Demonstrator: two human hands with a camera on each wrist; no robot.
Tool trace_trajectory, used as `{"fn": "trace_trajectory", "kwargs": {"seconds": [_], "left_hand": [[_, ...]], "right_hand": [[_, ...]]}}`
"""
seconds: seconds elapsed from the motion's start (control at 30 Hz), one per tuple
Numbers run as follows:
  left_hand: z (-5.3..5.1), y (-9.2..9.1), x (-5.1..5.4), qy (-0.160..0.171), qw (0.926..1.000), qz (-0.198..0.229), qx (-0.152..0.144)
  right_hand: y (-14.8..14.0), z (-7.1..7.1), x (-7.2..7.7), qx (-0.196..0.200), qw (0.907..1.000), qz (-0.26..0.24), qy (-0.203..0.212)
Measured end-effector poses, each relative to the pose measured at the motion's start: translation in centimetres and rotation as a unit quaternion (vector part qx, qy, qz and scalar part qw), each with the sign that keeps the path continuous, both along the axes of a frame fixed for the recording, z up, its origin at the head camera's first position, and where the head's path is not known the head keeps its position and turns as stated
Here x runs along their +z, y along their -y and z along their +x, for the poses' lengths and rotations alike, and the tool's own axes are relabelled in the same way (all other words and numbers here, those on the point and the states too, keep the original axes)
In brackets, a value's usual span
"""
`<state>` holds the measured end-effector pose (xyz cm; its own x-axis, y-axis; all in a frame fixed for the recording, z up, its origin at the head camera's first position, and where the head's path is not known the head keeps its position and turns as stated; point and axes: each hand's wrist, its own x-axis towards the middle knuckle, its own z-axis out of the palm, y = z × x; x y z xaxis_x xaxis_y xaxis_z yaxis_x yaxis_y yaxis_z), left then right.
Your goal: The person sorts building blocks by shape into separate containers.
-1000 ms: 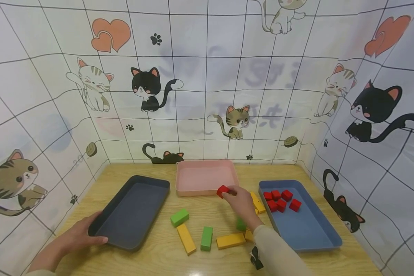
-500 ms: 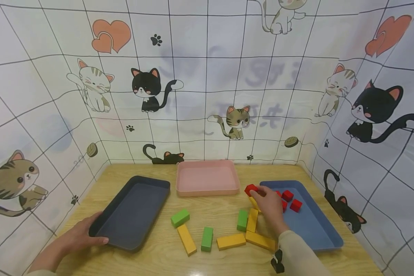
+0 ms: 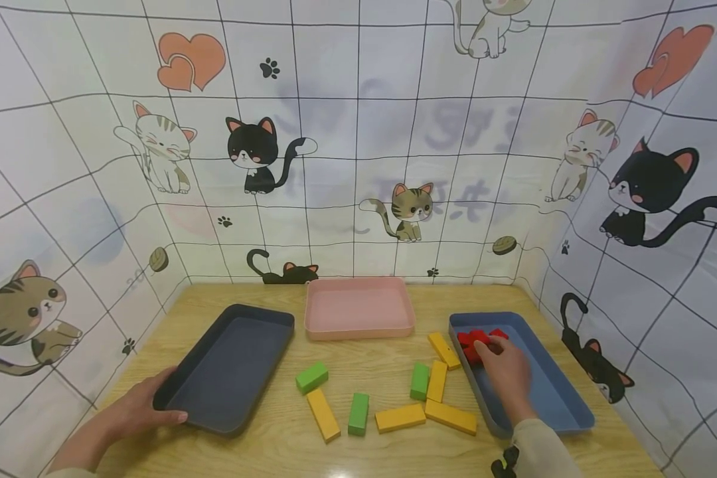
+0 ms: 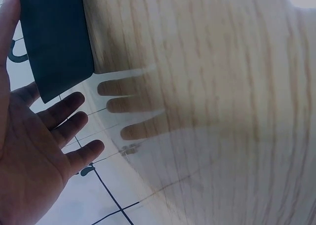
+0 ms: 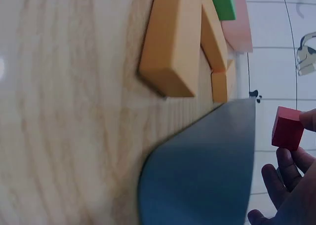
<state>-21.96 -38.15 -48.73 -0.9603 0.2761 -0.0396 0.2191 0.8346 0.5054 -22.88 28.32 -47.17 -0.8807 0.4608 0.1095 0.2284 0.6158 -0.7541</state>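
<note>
My right hand (image 3: 506, 372) is over the blue tray (image 3: 552, 401) at the right, above a cluster of red cubes (image 3: 471, 345) in its far left part. It pinches a red cube (image 5: 286, 129) between thumb and fingers, clear in the right wrist view above the tray wall (image 5: 197, 173). At the left, my left hand (image 3: 134, 408) rests against the near left corner of the dark grey tray (image 3: 233, 365). Its thumb lies along the near side. In the left wrist view, the other fingers (image 4: 69, 126) are spread and loosely straight beside the tray corner.
A pink tray (image 3: 358, 312) stands at the back centre. Between the trays lie several green blocks (image 3: 358, 413) and yellow blocks (image 3: 399, 418), some touching. One yellow block (image 3: 444, 350) sits close to the blue tray. A cat-print sheet (image 3: 358, 133) encloses the wooden table (image 3: 275, 458).
My right hand has carried the red cube rightward from near the pink tray, over the yellow blocks, to the cubes in the blue tray. The left hand has stayed at the dark tray.
</note>
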Motion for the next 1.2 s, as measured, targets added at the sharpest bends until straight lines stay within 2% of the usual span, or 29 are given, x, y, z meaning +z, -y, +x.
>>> {"fn": "trace_trajectory", "kwargs": {"seconds": [0.27, 0.47, 0.67, 0.87, 1.07, 1.2], "left_hand": [[-0.1, 0.2, -0.5, -0.003, 1.0, 0.006, 0.0], [-0.1, 0.1, -0.1, -0.004, 1.0, 0.007, -0.003], [0.1, 0.0, 0.1, -0.011, 0.9999, 0.003, -0.003], [-0.1, 0.1, 0.0, 0.003, 1.0, 0.003, 0.0], [-0.2, 0.3, -0.3, 0.014, 0.9999, 0.002, 0.006], [-0.2, 0.3, -0.4, 0.005, 1.0, 0.004, 0.001]], "right_hand": [[-2.1, 1.2, -0.7, -0.052, 0.9983, 0.023, 0.006], [-3.3, 2.1, -1.2, -0.079, 0.996, 0.034, 0.024], [-3.7, 2.3, -1.5, -0.092, 0.9943, 0.037, 0.039], [-3.8, 2.3, -1.8, -0.1, 0.9936, 0.029, 0.044], [-3.7, 2.3, -1.6, -0.094, 0.9944, 0.018, 0.045], [-3.3, 2.3, -1.4, -0.084, 0.9958, 0.009, 0.034]]}}
